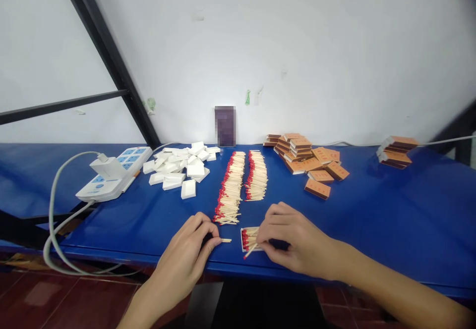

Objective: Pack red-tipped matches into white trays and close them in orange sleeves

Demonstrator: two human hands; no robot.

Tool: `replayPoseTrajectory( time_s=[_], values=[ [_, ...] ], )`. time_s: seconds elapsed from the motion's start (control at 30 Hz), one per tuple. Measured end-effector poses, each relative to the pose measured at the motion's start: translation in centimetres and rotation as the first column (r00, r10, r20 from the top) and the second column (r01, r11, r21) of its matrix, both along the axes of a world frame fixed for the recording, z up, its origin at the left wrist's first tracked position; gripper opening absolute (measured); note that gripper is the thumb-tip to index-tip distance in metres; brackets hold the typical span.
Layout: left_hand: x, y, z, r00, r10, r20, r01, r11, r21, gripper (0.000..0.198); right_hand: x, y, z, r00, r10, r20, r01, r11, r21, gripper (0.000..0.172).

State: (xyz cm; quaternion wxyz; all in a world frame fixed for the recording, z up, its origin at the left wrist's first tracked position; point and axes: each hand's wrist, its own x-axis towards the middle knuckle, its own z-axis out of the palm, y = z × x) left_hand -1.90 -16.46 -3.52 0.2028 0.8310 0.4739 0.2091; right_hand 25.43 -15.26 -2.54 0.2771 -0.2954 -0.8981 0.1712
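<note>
Between thumb and fingers, my left hand (191,245) pinches matches (226,240), whose pale ends stick out to the right. My right hand (293,240) is closed over the right part of a white matchbox tray (242,247) near the table's front edge. Red-headed matches (250,236) lie in that tray, heads to the left. One match (250,251) slants over the tray's front rim from my right fingertips. Just beyond my hands, a long row of loose matches (231,183) and a shorter row (256,176) lie on the blue table (364,215).
White matchbox trays (188,189) are heaped at the back left. Orange matchbox sleeves (318,189) pile up at the back right, with a small stack of matchboxes (397,151) farther right. A power strip (115,173) with a cable occupies the left. A dark blurred object (225,127) leans on the wall.
</note>
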Motion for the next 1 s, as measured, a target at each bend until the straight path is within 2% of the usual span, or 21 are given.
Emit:
replayPoseTrajectory(
  time_s=[0.23, 0.43, 0.63, 0.8, 1.0],
  values=[
    [0.1, -0.1, 0.1, 1.0, 0.001, 0.008, -0.001, 1.0, -0.019, 0.026, -0.1, 0.0, 0.0, 0.999, -0.046, 0.003, 0.046, 0.998, -0.051, 0.012],
    [0.0, -0.1, 0.1, 0.999, -0.014, 0.029, 0.014, 1.0, 0.013, 0.024, -0.1, -0.1, 0.3, 0.993, -0.027, -0.113, 0.029, 1.0, 0.011, 0.014],
    [0.4, -0.6, -0.2, 0.996, -0.011, 0.084, 0.005, 0.997, 0.072, 0.021, 0.0, 0.0, 0.2, 0.995, -0.067, -0.074, 0.069, 0.997, 0.022, 0.014],
    [2.1, -1.1, -0.3, 0.99, -0.086, 0.113, 0.071, 0.989, 0.126, 0.017, 0.1, 0.0, -0.1, 0.997, -0.066, -0.037, 0.067, 0.998, 0.021, 0.013],
    [5.3, -1.1, -0.4, 0.981, -0.157, 0.118, 0.127, 0.966, 0.226, 0.015, 0.3, 0.2, 0.0, 0.994, -0.062, -0.091, 0.066, 0.997, 0.041, 0.014]
  ],
)
